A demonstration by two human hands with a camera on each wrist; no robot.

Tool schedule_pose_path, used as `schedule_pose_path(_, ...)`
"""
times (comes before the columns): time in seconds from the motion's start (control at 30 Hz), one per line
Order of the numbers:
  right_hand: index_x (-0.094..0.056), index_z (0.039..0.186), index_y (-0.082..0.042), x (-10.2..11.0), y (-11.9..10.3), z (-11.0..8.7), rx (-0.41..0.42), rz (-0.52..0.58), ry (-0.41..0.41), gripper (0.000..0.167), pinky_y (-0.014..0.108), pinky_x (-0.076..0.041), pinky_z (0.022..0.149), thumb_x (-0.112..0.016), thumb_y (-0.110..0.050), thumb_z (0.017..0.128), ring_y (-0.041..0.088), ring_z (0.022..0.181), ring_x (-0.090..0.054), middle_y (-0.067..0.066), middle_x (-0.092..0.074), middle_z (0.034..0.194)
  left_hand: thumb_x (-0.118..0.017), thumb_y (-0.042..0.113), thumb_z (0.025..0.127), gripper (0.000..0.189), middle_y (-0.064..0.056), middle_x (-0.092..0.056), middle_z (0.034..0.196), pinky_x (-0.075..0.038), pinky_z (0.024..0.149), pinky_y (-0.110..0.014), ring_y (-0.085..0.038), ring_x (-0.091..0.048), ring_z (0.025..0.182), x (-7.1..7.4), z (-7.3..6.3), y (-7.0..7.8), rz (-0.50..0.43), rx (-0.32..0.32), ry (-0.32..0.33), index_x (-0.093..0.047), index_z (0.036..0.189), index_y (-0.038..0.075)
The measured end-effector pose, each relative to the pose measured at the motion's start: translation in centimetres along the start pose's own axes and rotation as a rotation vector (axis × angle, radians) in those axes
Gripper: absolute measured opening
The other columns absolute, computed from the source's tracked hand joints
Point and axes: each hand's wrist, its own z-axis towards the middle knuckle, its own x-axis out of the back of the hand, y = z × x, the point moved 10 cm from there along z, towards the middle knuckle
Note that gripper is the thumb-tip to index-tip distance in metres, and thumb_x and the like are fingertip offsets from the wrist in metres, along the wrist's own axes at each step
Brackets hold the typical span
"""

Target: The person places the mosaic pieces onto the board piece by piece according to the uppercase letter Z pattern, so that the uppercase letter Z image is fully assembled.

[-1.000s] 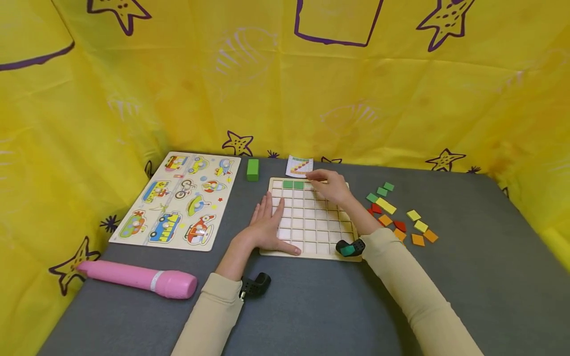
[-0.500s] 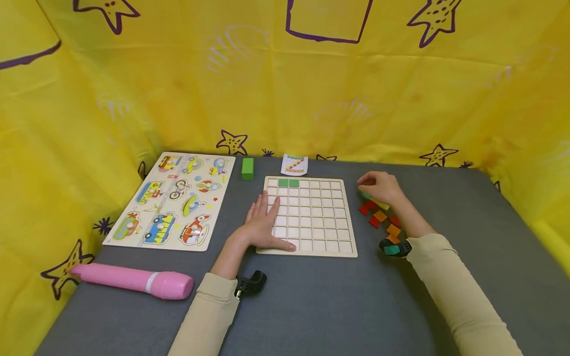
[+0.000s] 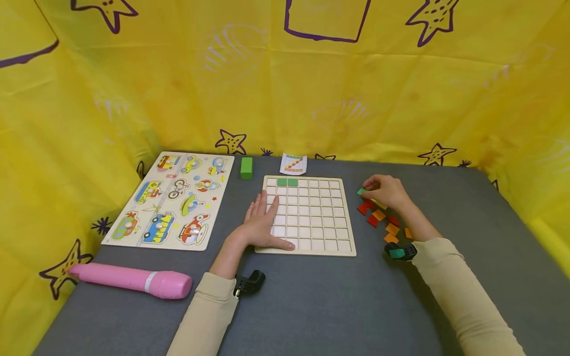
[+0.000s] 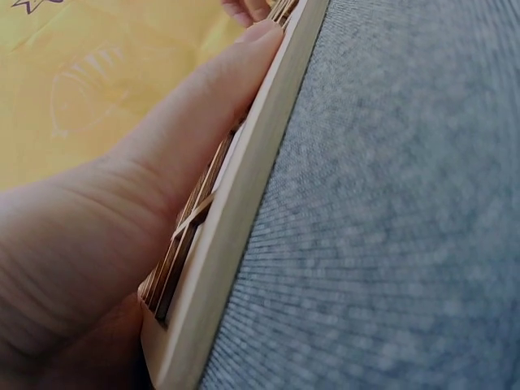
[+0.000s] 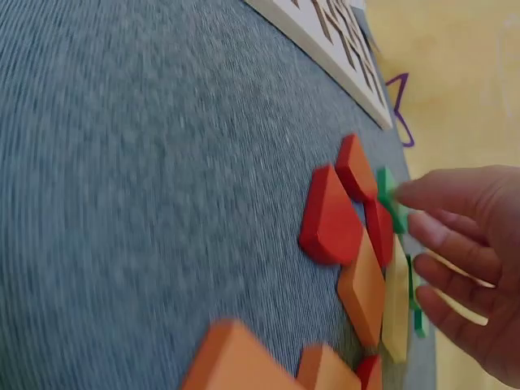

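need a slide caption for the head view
Left hand resting on a wooden grid board with two green tiles in its far row, right hand touching another green tile.

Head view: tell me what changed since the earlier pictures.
The right hand moved rightward from the pale wooden grid board and appears to pinch a small green square tile. The left hand and the two green squares stayed on the board.

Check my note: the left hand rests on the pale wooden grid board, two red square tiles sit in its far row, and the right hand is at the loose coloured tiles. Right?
Wrong colour: the two square tiles in the far row of the pale wooden grid board are green, as the head view shows. The rest stands.
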Motion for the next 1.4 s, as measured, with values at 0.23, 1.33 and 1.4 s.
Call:
schedule_pose_path(0.23,-0.065,0.106,-0.001,-0.6,-1.3,0.2,0.039,-0.048,-0.002,0.028,0.044,-0.048,0.075,-0.07,-0.022,0.09,0.031,0.085,-0.059,0.016,-0.068,0.1,-0.078,0.066,0.067,0.133,-0.02,0.024,0.157,0.007,0.116,-0.048,-0.032,0.02,0.145,0.0,0.1,-0.2,-0.003,0.001,-0.001,0.003,0.157,0.01)
schedule_pose_path(1.33,-0.07,0.105,-0.008,-8.0,-11.1,5.1,0.147,0.228,-0.024,0.015,0.042,-0.047,0.084,-0.07,-0.014,0.09,0.027,0.098,-0.058,0.01,-0.065,0.103,-0.077,0.068,0.066,0.133,-0.019,0.025,0.157,0.005,0.116,-0.048,-0.034,0.02,0.145,-0.1,-0.1,-0.2,-0.011,0.017,-0.004,0.001,0.157,0.011)
schedule_pose_path(1.4,-0.071,0.105,-0.008,-8.1,-11.6,5.3,0.163,0.219,-0.017,0.015,0.042,-0.047,0.088,-0.069,-0.013,0.091,0.028,0.102,-0.059,0.011,-0.066,0.106,-0.077,0.068,0.067,0.132,-0.019,0.025,0.157,0.005,0.116,-0.048,-0.033,0.02,0.145,0.0,-0.1,-0.2,-0.002,0.021,-0.007,0.001,0.157,0.011)
